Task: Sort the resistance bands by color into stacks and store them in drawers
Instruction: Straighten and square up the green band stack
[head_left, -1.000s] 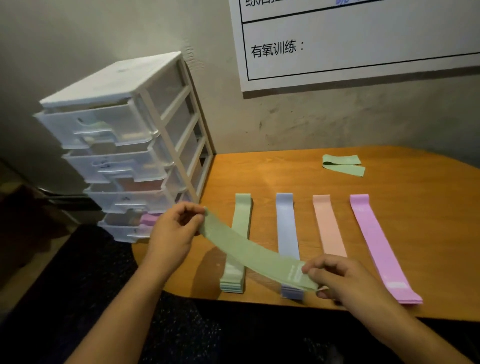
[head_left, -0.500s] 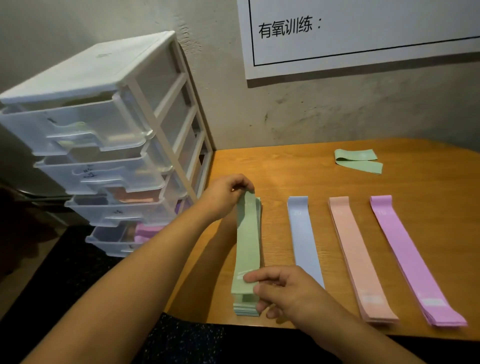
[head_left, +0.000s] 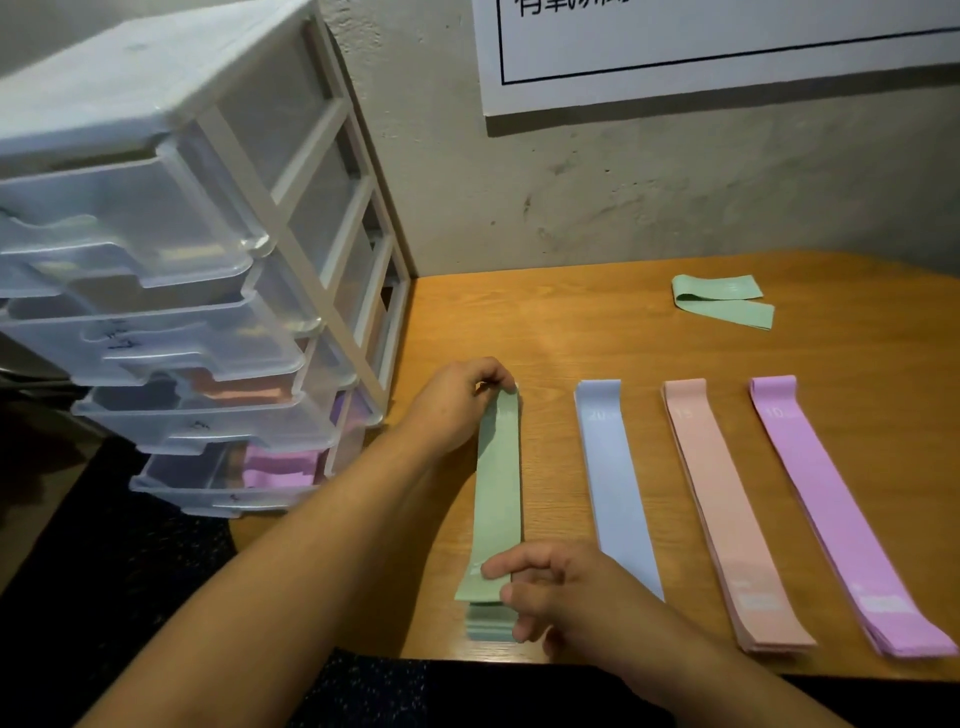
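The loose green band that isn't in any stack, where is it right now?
In the head view the loose green band lies folded at the far right of the table, near the wall, beyond the pink stack and purple stack.

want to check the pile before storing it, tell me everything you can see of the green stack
The green stack is a pile of flat, pale green, rubbery-looking bands lying lengthwise on the wooden table, left of the blue stack. Layers show at its near end, the top band slightly askew. The left hand pinches the far end; the right hand holds the near end.
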